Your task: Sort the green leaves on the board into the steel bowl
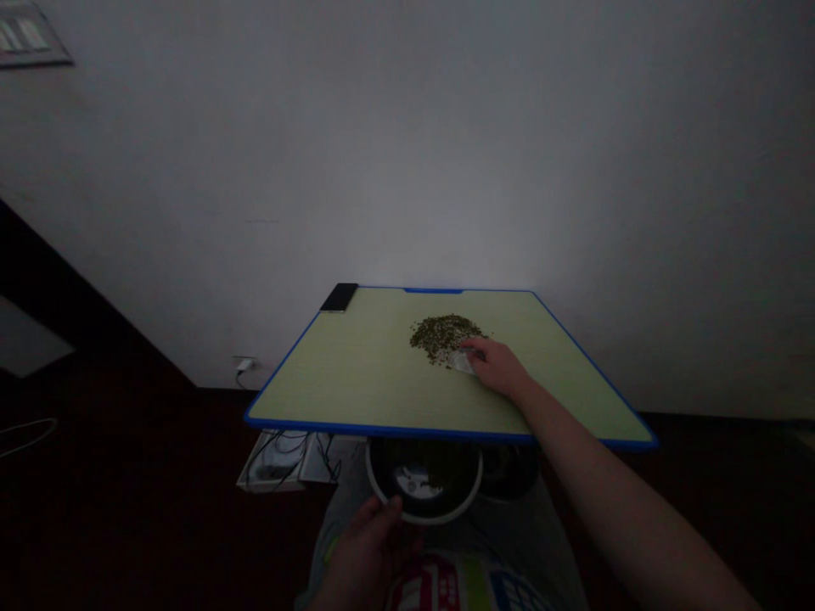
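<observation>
A loose pile of small dark green seeds or dried herb (444, 337) lies on a pale green board with a blue edge (331, 378). My right hand (500, 367) rests on the board at the pile's lower right, its fingers on a small crumpled white piece of paper or plastic (462, 363). Below the board's near edge, my left hand (366, 543) grips the rim of a white-rimmed dark bowl (426, 518). The bowl's contents are too dark to make out.
A black phone (340, 297) lies at the board's far left corner. Papers and dark cables (273, 462) sit on the floor left of the bowl, and a dark round object (509, 471) sits right of it. A plugged-in wall socket (245, 365) is low on the white wall behind.
</observation>
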`<state>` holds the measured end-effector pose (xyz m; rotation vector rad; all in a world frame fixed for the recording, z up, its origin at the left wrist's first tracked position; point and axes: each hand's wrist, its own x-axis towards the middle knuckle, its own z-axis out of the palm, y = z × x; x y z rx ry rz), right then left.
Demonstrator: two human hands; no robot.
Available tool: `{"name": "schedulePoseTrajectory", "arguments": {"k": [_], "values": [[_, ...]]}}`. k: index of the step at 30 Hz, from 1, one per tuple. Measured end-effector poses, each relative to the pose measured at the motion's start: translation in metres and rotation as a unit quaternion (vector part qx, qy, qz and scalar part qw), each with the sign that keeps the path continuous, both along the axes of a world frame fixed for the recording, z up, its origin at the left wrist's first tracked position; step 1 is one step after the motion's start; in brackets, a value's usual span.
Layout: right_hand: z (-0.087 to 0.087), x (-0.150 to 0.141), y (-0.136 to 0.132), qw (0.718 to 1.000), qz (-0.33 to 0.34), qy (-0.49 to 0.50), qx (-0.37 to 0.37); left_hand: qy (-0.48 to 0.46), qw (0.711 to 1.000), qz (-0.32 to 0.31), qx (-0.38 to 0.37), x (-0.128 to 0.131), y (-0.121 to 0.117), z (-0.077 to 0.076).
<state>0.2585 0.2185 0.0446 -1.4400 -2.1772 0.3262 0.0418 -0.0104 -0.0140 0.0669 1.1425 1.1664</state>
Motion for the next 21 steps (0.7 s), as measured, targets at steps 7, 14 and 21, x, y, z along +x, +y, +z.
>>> {"name": "schedulePoseTrajectory", "arguments": {"k": [7, 14, 21], "values": [[-0.0006, -0.0028, -0.0023, 1.000, 0.017, -0.008, 0.019, -0.001, 1.000, 0.008, 0.000, 0.0020, -0.0001, 0.0109], [0.0011, -0.0022, -0.0021, 0.999, -0.030, -0.021, 0.028, 0.015, 1.000, -0.013, 0.004, 0.0018, -0.0007, 0.0086], [0.0006, -0.0026, -0.0009, 0.998, -0.042, -0.009, 0.037, 0.003, 1.000, -0.007, -0.001, 0.0006, -0.0011, 0.0044]]}}
